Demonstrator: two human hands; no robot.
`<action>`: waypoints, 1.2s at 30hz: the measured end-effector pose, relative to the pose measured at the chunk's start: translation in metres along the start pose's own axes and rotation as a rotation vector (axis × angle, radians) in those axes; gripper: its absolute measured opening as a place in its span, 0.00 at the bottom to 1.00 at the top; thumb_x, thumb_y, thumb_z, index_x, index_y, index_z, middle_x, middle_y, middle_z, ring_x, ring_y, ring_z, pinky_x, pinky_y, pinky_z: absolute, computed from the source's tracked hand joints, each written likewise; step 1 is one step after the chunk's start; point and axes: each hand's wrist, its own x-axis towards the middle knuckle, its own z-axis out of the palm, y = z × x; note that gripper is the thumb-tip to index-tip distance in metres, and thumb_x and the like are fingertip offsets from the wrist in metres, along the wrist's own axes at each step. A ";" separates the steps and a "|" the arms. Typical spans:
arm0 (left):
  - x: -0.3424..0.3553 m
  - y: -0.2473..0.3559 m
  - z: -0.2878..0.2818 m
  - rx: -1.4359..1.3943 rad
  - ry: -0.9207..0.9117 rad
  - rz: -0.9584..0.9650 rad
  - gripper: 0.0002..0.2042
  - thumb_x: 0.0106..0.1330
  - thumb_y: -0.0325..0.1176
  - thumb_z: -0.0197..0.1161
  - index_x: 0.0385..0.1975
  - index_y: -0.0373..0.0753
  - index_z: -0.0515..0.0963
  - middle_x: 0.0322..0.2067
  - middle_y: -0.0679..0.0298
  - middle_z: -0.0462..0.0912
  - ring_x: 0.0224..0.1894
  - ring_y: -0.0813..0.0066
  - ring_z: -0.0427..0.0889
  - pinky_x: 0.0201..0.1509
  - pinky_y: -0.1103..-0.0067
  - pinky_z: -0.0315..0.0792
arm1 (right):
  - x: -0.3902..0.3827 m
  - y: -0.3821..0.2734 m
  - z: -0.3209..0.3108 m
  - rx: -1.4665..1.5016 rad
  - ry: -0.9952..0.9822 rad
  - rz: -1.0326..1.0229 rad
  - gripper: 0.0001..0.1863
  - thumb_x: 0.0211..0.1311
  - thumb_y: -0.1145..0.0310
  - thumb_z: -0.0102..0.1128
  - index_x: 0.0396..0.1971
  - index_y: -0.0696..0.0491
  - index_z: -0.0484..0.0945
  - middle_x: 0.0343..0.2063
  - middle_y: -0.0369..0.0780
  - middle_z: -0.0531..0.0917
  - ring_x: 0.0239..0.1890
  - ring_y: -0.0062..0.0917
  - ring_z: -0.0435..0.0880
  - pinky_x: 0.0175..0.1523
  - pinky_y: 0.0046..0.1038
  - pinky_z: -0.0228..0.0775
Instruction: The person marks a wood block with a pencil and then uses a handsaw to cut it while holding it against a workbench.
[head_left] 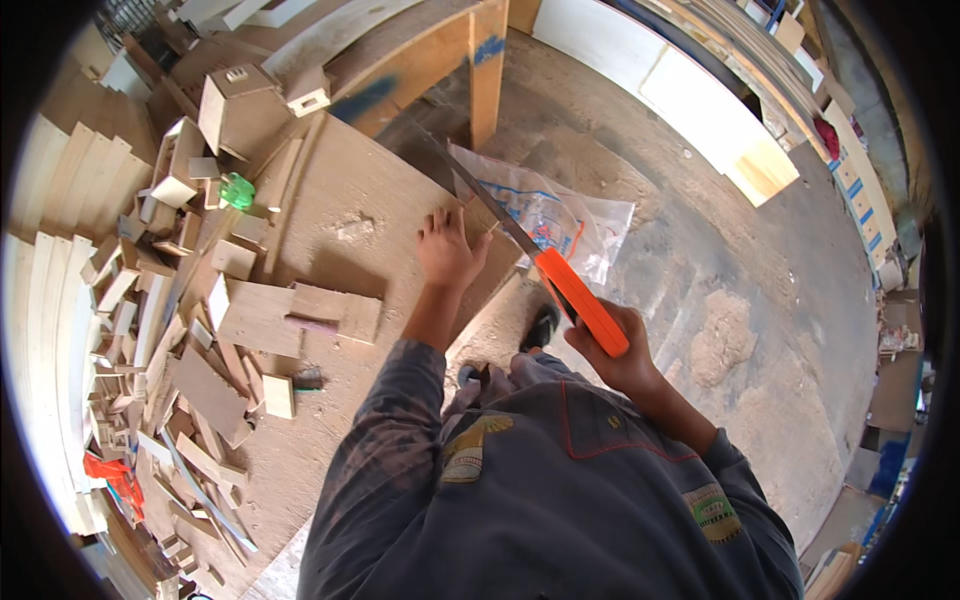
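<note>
My right hand (622, 350) is wrapped round the orange handle of a handsaw (580, 300). Its dark blade (490, 203) slants up and to the left, past the edge of the wooden table (385, 170). My left hand (450, 252) lies on the tabletop near that edge, fingers spread and thumb stretched toward the blade. A small pale sliver shows by the thumb; whether it is held down there I cannot tell. Flat pieces of board (262, 315) and a little heap of wood chips (355, 228) lie to the left of this hand.
Wood offcuts (210, 390) crowd the table's left side, with a green plastic item (237, 190) among them. A printed clear plastic bag (600, 230) lies on the floor beyond the saw. Sawdust (722, 335) is heaped at right. White panels (655, 80) lie at the far side.
</note>
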 end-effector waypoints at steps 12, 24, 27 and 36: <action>0.005 -0.013 -0.054 0.165 -0.061 0.435 0.28 0.49 0.31 0.61 0.56 0.47 0.72 0.60 0.54 0.67 0.61 0.57 0.68 0.56 0.62 0.68 | -0.012 -0.008 -0.021 0.076 0.005 0.008 0.11 0.53 0.71 0.66 0.23 0.60 0.72 0.16 0.36 0.73 0.18 0.17 0.67 0.24 0.24 0.61; 0.029 -0.034 -0.075 -0.114 -0.574 -0.070 0.22 0.44 0.25 0.61 0.44 0.41 0.79 0.54 0.51 0.71 0.57 0.54 0.71 0.57 0.69 0.69 | -0.035 0.018 -0.031 0.073 0.093 0.145 0.08 0.54 0.73 0.63 0.23 0.59 0.73 0.15 0.35 0.71 0.19 0.16 0.66 0.26 0.23 0.61; 0.018 -0.049 -0.069 -0.228 -0.478 -0.118 0.23 0.43 0.28 0.64 0.44 0.42 0.79 0.55 0.52 0.72 0.53 0.55 0.74 0.56 0.69 0.71 | -0.040 0.021 -0.035 0.067 0.117 0.172 0.08 0.52 0.73 0.63 0.23 0.58 0.73 0.15 0.36 0.71 0.19 0.16 0.67 0.26 0.23 0.61; 0.008 -0.055 -0.074 -0.279 -0.401 0.177 0.30 0.42 0.28 0.69 0.51 0.37 0.74 0.48 0.54 0.77 0.53 0.54 0.73 0.57 0.66 0.68 | -0.044 0.039 -0.043 -0.014 0.159 0.196 0.09 0.49 0.72 0.64 0.23 0.58 0.73 0.14 0.36 0.72 0.17 0.19 0.70 0.25 0.24 0.62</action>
